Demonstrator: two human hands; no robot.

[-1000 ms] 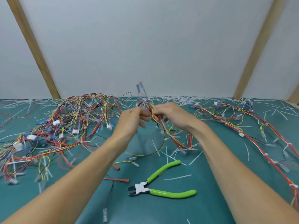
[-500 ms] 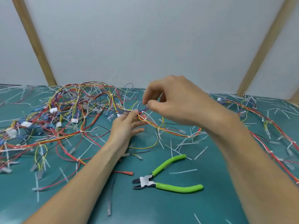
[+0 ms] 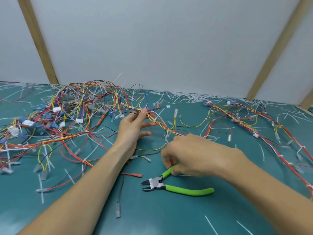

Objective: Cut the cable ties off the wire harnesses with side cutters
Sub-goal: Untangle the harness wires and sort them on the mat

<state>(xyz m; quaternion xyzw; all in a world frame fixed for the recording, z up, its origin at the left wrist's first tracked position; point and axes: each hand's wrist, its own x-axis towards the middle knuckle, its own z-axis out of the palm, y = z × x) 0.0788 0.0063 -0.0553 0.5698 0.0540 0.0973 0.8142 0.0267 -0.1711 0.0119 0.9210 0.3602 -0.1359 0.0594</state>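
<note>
Teal worktop lay strewn with cut tie scraps. Left hand pinched a wire harness near the middle of the worktop; right hand curled its fingers onto one green handle of the side cutters, which rested jaws apart. A one-handle grip risked them slipping, and bunched wires risked being nicked instead of a cable tie

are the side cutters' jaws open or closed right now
Open. The side cutters lie flat on the green mat, blade tips apart, green handles splayed; the right hand grips the upper handle.
</note>
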